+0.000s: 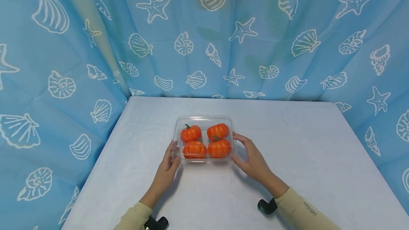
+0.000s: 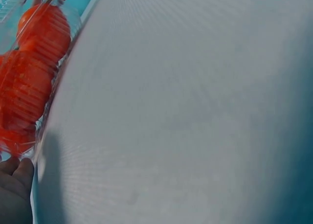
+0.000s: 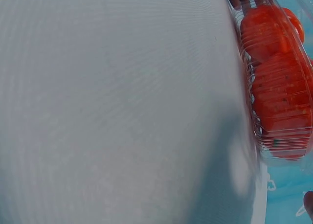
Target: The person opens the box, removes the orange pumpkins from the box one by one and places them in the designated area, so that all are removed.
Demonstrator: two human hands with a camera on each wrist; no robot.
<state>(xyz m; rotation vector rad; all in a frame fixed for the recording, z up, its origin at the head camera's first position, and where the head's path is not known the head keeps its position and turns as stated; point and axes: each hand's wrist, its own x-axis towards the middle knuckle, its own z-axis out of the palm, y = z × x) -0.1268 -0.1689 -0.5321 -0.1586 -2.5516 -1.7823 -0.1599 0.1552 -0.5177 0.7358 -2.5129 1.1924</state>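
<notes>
In the middle of the head view is a clear plastic clamshell box (image 1: pixel 204 118) holding several small orange pumpkins (image 1: pixel 195 149), some with green stems. My left hand (image 1: pixel 166 168) grips its near left corner; the fingers show through the plastic and the thumb lies in front. At the right side my right hand (image 1: pixel 254 160) has its fingers against the edge and its thumb spread near the front corner. The right wrist view shows that thumb (image 3: pixel 308 203) a little apart from the box. The left wrist view shows my left thumb and fingers (image 2: pixel 22 172) touching the box end.
A white-covered table (image 1: pixel 303 144) lies under the box and both hands. Behind it and along the sides hangs a blue curtain (image 1: pixel 204 59) printed with white shells and starfish. Dark wrist devices (image 1: pixel 267 207) sit at both sleeve cuffs.
</notes>
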